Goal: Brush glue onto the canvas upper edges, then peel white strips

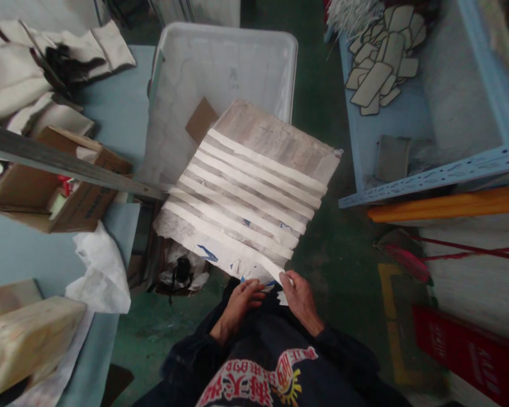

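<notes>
A worn board [263, 133] lies tilted in front of me, its far part over a white bin. Several pale strips [254, 183] run side by side across it. My right hand [299, 297] pinches the end of the nearest strip [237, 243] at the board's near right edge, where that end lifts a little. Close by on the left, my left hand [242, 305] rests at the board's near edge, fingers bent and close together; whether it holds anything is hidden. A small white scrap [282, 298] shows between the hands.
The white bin [224, 42] holds a brown cardboard piece [201, 120]. On the left table [110, 113] are fabric pieces, a cardboard box [89, 198] and a yellowish container [34, 345]. A blue shelf [428, 178] with oblong pieces [375, 82] stands right, above an orange roll [445, 204].
</notes>
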`<action>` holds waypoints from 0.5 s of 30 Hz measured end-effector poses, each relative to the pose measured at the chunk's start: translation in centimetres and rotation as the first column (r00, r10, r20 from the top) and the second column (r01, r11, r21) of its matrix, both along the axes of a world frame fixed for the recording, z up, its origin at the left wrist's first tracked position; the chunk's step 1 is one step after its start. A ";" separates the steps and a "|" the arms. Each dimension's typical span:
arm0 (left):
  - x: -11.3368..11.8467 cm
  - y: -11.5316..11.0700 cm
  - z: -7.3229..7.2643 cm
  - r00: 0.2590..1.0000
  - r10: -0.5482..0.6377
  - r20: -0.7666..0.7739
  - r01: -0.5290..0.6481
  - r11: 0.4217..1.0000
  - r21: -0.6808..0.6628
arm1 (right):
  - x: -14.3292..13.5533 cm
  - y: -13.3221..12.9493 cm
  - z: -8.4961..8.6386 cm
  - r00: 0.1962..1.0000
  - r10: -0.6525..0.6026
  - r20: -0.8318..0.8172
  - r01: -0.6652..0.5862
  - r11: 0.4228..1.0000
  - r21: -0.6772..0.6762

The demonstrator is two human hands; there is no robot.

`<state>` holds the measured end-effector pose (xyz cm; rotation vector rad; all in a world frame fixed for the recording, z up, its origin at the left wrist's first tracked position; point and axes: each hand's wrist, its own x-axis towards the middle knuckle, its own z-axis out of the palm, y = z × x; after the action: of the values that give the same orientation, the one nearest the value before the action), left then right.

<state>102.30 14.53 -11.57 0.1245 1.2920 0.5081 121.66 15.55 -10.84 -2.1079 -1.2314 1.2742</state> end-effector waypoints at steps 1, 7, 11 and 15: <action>0.5 0.2 0.0 0.999 0.035 0.025 -0.035 0.999 -0.012 | -0.1 0.1 0.4 1.000 0.001 -0.007 -0.001 1.000 -0.002; 2.1 1.3 0.2 0.967 0.220 0.132 -0.210 0.974 -0.085 | -1.2 -0.3 2.0 0.997 0.040 -0.068 -0.040 0.999 -0.006; 2.8 1.7 0.3 0.952 0.269 0.147 -0.255 0.961 -0.105 | -1.6 -0.8 2.7 0.992 0.095 -0.088 -0.097 0.995 -0.028; 3.6 2.1 0.0 0.949 0.299 0.104 -0.289 0.952 -0.097 | -1.3 -1.0 3.0 0.983 0.118 -0.138 -0.127 0.990 -0.062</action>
<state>105.89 16.59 -11.57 -0.1671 1.2185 0.7068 120.33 14.52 -7.84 -1.9837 -1.2920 1.5075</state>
